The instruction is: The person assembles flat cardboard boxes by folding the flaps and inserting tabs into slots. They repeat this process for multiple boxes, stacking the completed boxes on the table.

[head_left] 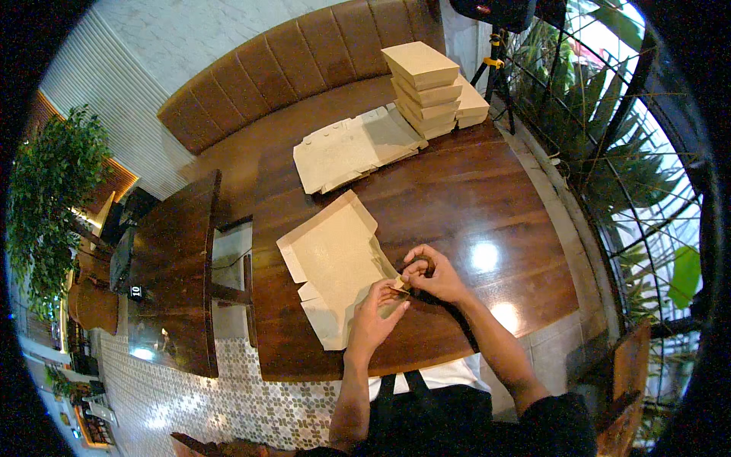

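Observation:
A flat brown cardboard box blank lies partly unfolded on the dark wooden table, its cut flaps sticking out along the edges. At its near right edge, my left hand holds the cardboard, with thumb and fingers on either side of a small raised flap. My right hand pinches that same flap from the right, fingers curled and thumb pressed in. The fingertips cover part of the fold between them.
A pile of flat box blanks lies farther back on the table. Behind it to the right stands a stack of folded boxes. A brown padded bench runs along the wall, and another table is at left.

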Tool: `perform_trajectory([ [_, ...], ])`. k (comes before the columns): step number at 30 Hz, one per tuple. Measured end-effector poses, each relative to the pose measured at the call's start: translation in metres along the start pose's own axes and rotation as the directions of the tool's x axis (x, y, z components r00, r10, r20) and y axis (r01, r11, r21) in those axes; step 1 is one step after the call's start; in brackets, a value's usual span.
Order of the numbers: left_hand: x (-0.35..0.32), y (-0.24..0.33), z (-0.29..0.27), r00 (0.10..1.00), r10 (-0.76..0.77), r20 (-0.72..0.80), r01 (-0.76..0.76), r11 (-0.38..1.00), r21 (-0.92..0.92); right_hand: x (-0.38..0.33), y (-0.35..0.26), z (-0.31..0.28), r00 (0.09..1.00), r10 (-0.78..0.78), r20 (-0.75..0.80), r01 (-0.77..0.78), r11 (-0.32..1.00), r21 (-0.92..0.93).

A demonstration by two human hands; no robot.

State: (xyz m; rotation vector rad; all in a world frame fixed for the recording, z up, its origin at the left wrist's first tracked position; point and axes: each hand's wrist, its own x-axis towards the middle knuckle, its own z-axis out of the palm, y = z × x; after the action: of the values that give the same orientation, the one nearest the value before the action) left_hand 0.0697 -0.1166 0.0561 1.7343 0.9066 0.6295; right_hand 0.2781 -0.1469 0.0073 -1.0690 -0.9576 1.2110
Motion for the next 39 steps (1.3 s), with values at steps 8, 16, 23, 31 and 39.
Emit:
perform_trajectory([
  [8,-0.011,-0.025,0.004,0.998,0.0,-0.062,-0.002,0.999,-0.042,0.0,0.002,-0.001,0.999,-0.036,0.015,0.038,0.992,-0.119],
  [16,-0.008,-0.025,0.0,0.995,-0.056,-0.078,0.047,0.992,-0.12,0.0,0.001,-0.003,0.997,-0.018,0.072,0.026,0.992,-0.125],
  [23,-0.009,-0.019,-0.014,0.995,-0.092,0.044,0.096,0.991,-0.091,-0.002,-0.004,-0.003,0.992,-0.022,0.124,0.032,0.996,-0.081],
  [31,-0.011,-0.017,-0.026,0.982,-0.101,0.162,0.118,0.988,-0.101,-0.007,-0.01,-0.002,0.989,0.057,0.135,-0.047,0.996,-0.077],
  [39,-0.013,-0.011,-0.025,0.988,-0.07,0.136,0.09,0.985,-0.145,-0.008,-0.014,0.001,0.994,0.001,0.109,-0.002,1.0,0.016],
])
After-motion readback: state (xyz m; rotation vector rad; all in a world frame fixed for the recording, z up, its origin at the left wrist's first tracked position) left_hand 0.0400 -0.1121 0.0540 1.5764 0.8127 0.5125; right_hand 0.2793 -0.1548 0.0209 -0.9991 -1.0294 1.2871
